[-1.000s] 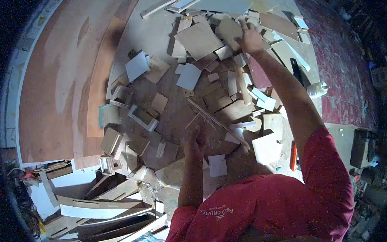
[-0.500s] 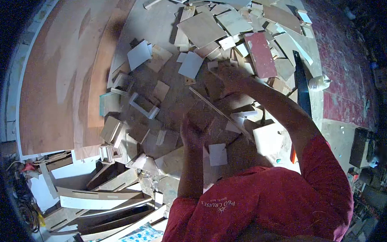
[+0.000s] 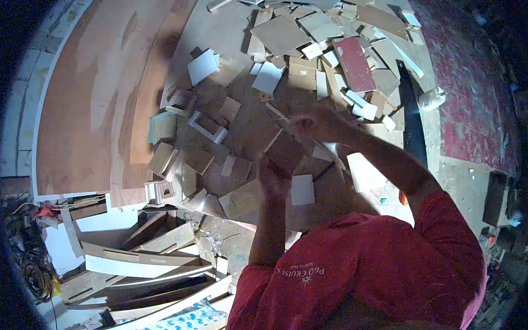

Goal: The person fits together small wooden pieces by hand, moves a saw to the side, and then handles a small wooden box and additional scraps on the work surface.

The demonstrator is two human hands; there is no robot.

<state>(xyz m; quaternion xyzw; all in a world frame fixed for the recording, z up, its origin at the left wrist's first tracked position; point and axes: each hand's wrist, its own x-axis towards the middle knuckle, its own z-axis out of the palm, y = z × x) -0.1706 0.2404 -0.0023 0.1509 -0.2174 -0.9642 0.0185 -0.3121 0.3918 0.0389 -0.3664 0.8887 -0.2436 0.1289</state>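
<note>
My left hand (image 3: 274, 181) grips a flat brown wooden piece (image 3: 284, 151) by its near left edge, in the shaded middle of the work surface. My right hand (image 3: 316, 125) hovers just beyond that piece, its fingers curled together. Shadow and blur hide whatever those fingers hold, if anything. A long thin wooden strip (image 3: 330, 153) runs diagonally beside the hands, partly covered by the right one. Below the hands lies a white rectangular piece (image 3: 302, 190). A white block (image 3: 268, 77) and a small brown block (image 3: 230, 109) sit further off.
Wood offcuts and a red board (image 3: 354, 64) are heaped at the far side. A large plywood sheet (image 3: 93, 101) lies left. Curved wooden strips (image 3: 145, 256) are stacked lower left. A dark handsaw-like blade (image 3: 412, 113) and a whitish container (image 3: 431, 99) are at right.
My right hand has come back from the far offcut heap toward my left hand. The brown wooden piece now shows in my left hand. The whole view has shifted slightly.
</note>
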